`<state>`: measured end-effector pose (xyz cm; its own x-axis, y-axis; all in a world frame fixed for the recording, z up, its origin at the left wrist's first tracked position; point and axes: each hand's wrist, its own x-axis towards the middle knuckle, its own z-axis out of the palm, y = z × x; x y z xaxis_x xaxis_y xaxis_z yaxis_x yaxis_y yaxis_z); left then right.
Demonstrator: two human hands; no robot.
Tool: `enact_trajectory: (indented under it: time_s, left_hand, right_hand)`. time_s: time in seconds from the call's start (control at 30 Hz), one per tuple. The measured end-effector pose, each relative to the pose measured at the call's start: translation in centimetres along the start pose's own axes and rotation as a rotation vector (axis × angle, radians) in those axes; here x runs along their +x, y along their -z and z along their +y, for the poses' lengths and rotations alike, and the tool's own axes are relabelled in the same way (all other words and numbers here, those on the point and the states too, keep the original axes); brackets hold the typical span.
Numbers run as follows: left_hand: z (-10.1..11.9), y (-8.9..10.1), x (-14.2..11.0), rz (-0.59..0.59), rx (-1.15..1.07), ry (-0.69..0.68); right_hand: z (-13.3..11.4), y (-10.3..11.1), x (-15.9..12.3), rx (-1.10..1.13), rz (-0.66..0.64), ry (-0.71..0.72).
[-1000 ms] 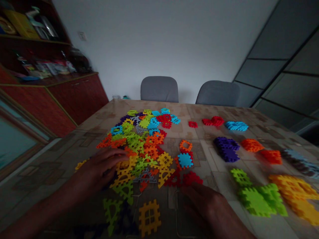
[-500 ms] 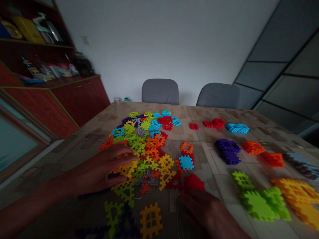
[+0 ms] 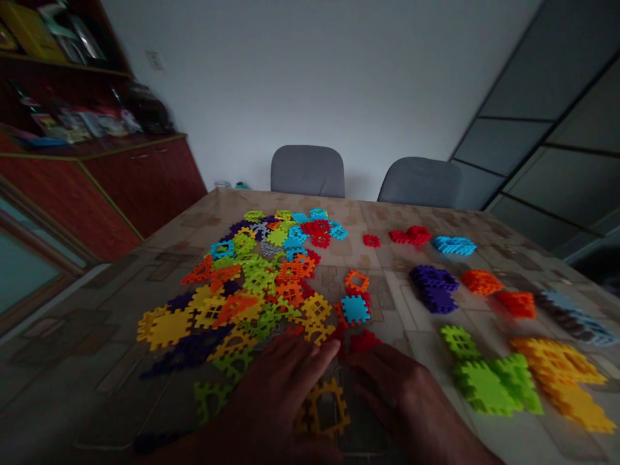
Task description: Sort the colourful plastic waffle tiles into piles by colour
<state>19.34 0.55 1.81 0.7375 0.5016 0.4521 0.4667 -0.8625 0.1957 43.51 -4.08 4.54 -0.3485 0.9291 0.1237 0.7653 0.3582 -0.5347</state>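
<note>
My left hand (image 3: 285, 381) reaches over the near edge of a pile of coloured plastic interlocking tiles, its fingers stretched out and one finger pointing toward some red tiles. No tile shows in its grip, though its underside is hidden. A yellow window tile (image 3: 329, 408) lies just below that hand. My right hand (image 3: 397, 387) is close beside it on the right, fingers curled around the near edge of a red toothed tile (image 3: 364, 341); its fingertips are partly hidden in shadow. Ahead of both hands are a light blue square tile (image 3: 355, 310) and an orange frame tile (image 3: 357, 281).
Same-colour stacks stand on the right: green (image 3: 487, 387), yellow (image 3: 557, 361), purple (image 3: 438, 290), orange (image 3: 482, 282), blue (image 3: 454, 245), red (image 3: 416, 234) and grey (image 3: 576, 316). Two grey chairs (image 3: 307, 171) stand behind the table (image 3: 165, 239). A wooden cabinet (image 3: 145, 181) is at left.
My left hand has left the yellow tiles on the left and moved right and nearer, beside my right hand. My right hand stays near the red tile. The view has shifted slightly.
</note>
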Motion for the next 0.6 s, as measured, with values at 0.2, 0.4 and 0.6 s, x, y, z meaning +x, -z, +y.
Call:
enact_trajectory:
  time_s: [0.2,0.4,0.6]
  left_hand:
    - [-1.1,2.0,-2.5,-0.081,0.073,-0.028]
    - [-1.4,1.2,-4.9,-0.059,0.093,-0.024]
    - [-0.5,2.2,-4.5,-0.098,0.12,-0.028]
  right_hand:
    - [-1.0,-1.2,0.1,-0.036,-0.162,0.166]
    - [-0.9,-3.4,0.0,-0.081,-0.182,0.142]
    - [-0.6,-4.3,0.3,-0.094,-0.17,0.18]
